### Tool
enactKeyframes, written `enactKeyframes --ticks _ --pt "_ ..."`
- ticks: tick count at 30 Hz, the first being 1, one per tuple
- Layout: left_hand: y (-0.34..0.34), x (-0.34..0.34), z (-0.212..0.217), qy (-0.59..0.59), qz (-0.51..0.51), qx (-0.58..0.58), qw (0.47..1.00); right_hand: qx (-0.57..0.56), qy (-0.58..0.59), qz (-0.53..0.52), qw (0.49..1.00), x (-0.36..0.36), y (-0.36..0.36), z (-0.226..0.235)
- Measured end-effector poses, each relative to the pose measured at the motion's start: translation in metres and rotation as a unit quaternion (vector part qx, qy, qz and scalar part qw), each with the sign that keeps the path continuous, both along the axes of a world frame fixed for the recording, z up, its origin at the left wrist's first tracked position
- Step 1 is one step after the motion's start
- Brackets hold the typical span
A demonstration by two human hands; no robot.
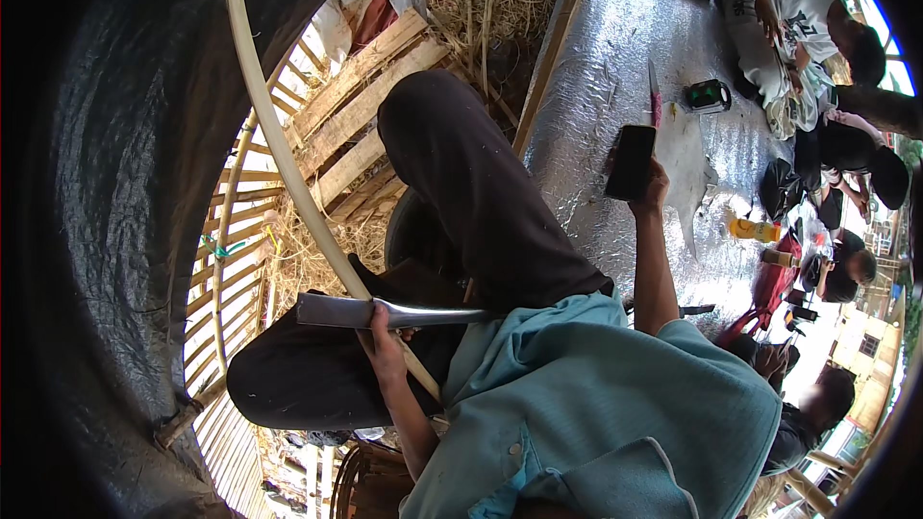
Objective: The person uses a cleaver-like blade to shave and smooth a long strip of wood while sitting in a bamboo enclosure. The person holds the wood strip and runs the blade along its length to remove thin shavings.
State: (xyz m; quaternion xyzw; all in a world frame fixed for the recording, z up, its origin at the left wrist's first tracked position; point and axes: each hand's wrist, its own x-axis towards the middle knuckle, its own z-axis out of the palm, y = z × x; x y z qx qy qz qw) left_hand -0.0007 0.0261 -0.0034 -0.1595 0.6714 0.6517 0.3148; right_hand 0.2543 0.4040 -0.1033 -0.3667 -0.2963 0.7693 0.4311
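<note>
My left hand [386, 344] is closed around a long pale bamboo strip [279, 139], which slants from the top left down across my lap. Against the same hand lies a wide metal blade, apparently a machete [332, 311], crossing the strip over my thigh; its narrow end reaches my teal shirt, and its handle cannot be made out. My right hand [652, 186] holds a black smartphone [631, 161], dark screen showing, above a silver foil mat [586, 106]. Just beyond the phone, a knife with a pink handle [656, 108] rests on the mat.
A black-and-green device [709, 96] and a yellow package [753, 229] lie on the mat. Several people sit along the right side, near a red bag [774, 284]. On the left are a bamboo slat fence [226, 269], wooden planks [361, 96] and straw; dark sheeting [115, 202] hangs beside them.
</note>
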Motion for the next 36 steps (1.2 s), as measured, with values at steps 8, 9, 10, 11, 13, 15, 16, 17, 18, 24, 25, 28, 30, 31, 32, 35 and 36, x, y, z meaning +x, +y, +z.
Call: enactKeyframes --ticks 8,9,10,11,13,15,16,17,18,24,25,28,30,31,32,35,36 --pt "-0.002 0.001 -0.005 -0.004 -0.001 -0.009 1.0 -0.004 0.024 -0.023 0.999 0.004 0.004 -0.008" --pt "-0.003 0.001 -0.005 -0.006 -0.001 -0.012 1.0 -0.004 0.024 -0.023 0.999 0.004 0.004 -0.009" --pt "-0.003 0.001 -0.005 -0.006 -0.001 -0.012 1.0 0.004 0.034 -0.019 0.999 0.004 0.004 -0.011" --pt "-0.002 0.001 -0.004 -0.004 -0.006 -0.01 1.0 0.011 0.044 -0.016 0.999 0.004 0.004 -0.012" --pt "-0.001 0.001 -0.003 -0.002 -0.011 -0.008 1.0 0.007 0.045 -0.012 0.999 0.002 0.003 -0.01" --pt "0.0 0.002 -0.003 0.005 -0.002 -0.018 1.0 0.002 0.045 -0.009 0.999 0.002 0.003 -0.008" --pt "0.0 0.002 -0.002 0.004 -0.003 -0.018 1.0 0.041 0.022 0.012 0.999 0.004 0.003 -0.007" --pt "-0.001 0.001 -0.002 0.002 -0.004 -0.012 1.0 0.08 -0.002 0.034 0.996 0.005 0.004 -0.006" --pt "-0.001 0.001 -0.002 -0.001 -0.006 -0.007 1.0 0.079 -0.003 0.034 0.996 0.005 0.005 -0.002" --pt "-0.001 0.001 -0.002 0.002 -0.003 -0.013 1.0 0.156 -0.186 0.079 0.967 0.021 0.015 -0.003" --pt "-0.001 0.001 -0.002 0.002 -0.003 -0.013 1.0 0.137 -0.226 0.052 0.963 0.022 0.016 -0.007" --pt "-0.003 0.001 -0.005 0.002 -0.011 -0.011 1.0 0.117 -0.272 0.018 0.955 0.026 0.017 -0.012" --pt "-0.003 0.001 -0.006 0.003 -0.003 -0.019 1.0 0.116 -0.28 0.009 0.953 0.029 0.018 -0.015" --pt "-0.003 0.001 -0.007 0.003 -0.005 -0.019 1.0 0.124 -0.337 0.006 0.933 0.031 0.021 -0.017" --pt "-0.003 0.001 -0.007 0.0 -0.002 -0.018 1.0 0.132 -0.393 0.003 0.91 0.033 0.023 -0.018" --pt "-0.001 0.001 -0.003 0.0 0.006 -0.025 1.0 0.155 -0.469 0.026 0.869 0.031 0.019 -0.016" --pt "0.001 0.001 -0.001 0.003 0.011 -0.027 1.0 0.167 -0.487 0.049 0.856 0.035 0.022 -0.017"
